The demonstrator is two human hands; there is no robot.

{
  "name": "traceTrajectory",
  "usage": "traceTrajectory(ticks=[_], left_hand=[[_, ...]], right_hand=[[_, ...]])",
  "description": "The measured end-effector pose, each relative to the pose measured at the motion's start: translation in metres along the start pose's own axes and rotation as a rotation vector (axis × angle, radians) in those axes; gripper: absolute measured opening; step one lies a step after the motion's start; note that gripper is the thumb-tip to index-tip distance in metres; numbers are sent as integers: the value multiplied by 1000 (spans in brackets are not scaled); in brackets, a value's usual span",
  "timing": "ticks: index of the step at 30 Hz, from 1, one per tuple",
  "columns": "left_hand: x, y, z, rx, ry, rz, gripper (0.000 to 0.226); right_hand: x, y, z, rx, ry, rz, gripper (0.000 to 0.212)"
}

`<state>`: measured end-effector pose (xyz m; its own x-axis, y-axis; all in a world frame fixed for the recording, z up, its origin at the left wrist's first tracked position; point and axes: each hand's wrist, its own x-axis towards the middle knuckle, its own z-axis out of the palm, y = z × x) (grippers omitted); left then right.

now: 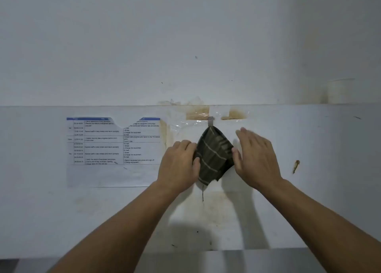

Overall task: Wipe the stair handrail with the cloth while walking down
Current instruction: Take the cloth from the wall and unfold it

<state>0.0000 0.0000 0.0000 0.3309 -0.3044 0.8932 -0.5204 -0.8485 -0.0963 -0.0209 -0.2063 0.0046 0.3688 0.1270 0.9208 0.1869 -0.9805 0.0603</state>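
Observation:
A dark olive cloth with pale stripes hangs from a small metal hook on a white wall. A loose thread dangles below it. My left hand grips the cloth's left edge, fingers curled onto the fabric. My right hand is beside the cloth's right edge with fingers spread and thumb touching or nearly touching the fabric; it is slightly blurred. No stair handrail is in view.
A printed schedule sheet is stuck to the wall left of the cloth. Clear tape and brown glue stains surround the hook. A white ledge runs across the wall, with a pale cup on it at right.

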Motion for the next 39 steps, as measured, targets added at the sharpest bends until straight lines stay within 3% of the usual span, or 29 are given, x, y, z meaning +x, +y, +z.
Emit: traceTrajectory(ticks=[4, 12, 19, 28, 39], left_hand=[[4, 6, 16, -64, -39, -135, 23], [31, 15, 32, -91, -30, -361, 8], [46, 2, 3, -233, 185, -559, 13], [10, -51, -71, -215, 191, -624, 22], [-132, -149, -211, -139, 92, -976, 37]], right_hand=[[0, 5, 19, 85, -51, 79, 20], [15, 7, 49, 267, -99, 288, 12], [49, 9, 19, 442, 37, 362, 8], [66, -43, 8, 692, -116, 167, 7], [37, -239, 46, 1019, -328, -139, 14]])
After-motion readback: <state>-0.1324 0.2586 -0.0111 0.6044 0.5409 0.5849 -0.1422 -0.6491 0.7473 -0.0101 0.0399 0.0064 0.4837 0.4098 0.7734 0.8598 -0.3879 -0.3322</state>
